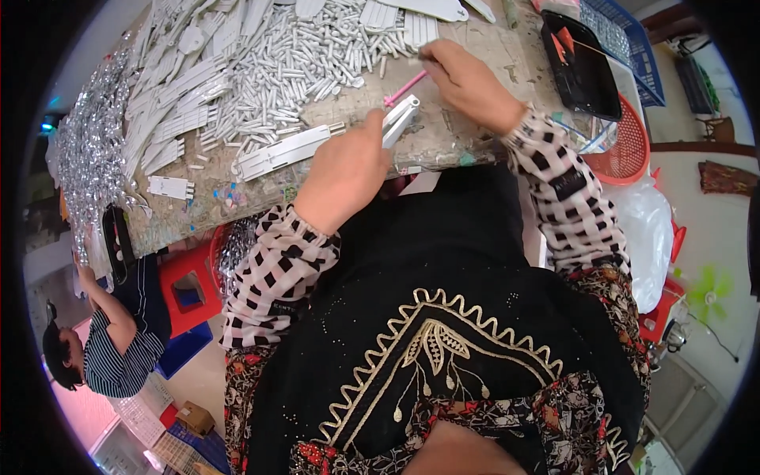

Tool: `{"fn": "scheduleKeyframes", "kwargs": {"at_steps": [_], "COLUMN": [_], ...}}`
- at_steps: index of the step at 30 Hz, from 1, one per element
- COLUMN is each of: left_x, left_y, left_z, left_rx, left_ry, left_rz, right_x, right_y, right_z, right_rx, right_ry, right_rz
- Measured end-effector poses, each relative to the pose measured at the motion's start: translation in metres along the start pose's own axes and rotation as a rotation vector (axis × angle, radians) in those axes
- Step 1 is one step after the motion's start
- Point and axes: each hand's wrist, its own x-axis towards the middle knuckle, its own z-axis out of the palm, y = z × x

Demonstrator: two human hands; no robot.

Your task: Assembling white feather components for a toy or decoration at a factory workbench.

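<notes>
My left hand (345, 171) is closed around a white plastic piece (401, 117) with a round end that sticks out beyond the fingers. Its index finger points toward the near tip of a thin pink rod (408, 88). The rod's other end is in the closed fingers of my right hand (467, 85); whether its near tip touches the white piece I cannot tell. Left of my left hand lies a long flat white strip (283, 153) with small prongs at one end. Beyond both hands spreads a heap of small white pegs (289, 67).
More flat white plastic parts (178, 79) pile up at the left, beside shiny silver strips (91, 131). A black tray (590, 79), a red basket (629, 146) and a blue crate (649, 67) stand at the right. A co-worker (119, 344) is at the far left near a red stool (190, 277).
</notes>
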Motion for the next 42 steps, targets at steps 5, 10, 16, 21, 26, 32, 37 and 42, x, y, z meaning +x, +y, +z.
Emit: {"fn": "scheduleKeyframes", "kwargs": {"at_steps": [5,10,16,21,26,32,37,42], "left_x": [0.018,0.026,0.023,0.019,0.012,0.009,0.021,0.018], "left_y": [0.011,0.022,0.021,0.022,0.007,-0.009,0.004,0.024], "left_z": [0.008,0.01,0.012,0.017,0.021,0.019,0.014,0.008], "left_rx": [0.244,0.245,0.267,0.221,0.189,0.169,0.178,0.188], "left_ry": [-0.01,-0.021,-0.006,-0.009,0.019,0.01,0.03,-0.043], "left_rz": [0.111,0.136,0.165,0.122,0.14,0.148,0.163,0.089], "right_x": [-0.038,-0.045,-0.031,-0.027,0.0,0.02,0.024,0.009], "right_y": [0.019,0.022,-0.036,-0.032,-0.02,-0.008,-0.01,-0.007], "right_z": [-0.009,-0.017,-0.019,-0.01,-0.021,0.052,0.026,0.005], "right_rx": [0.138,0.031,-0.465,-0.512,-0.19,-0.018,-0.01,0.297], "right_ry": [0.014,-0.006,-0.2,-0.274,-0.483,0.063,-0.023,0.063], "right_rz": [-0.111,-0.134,-0.214,-0.257,-0.029,0.146,0.263,0.272]}}
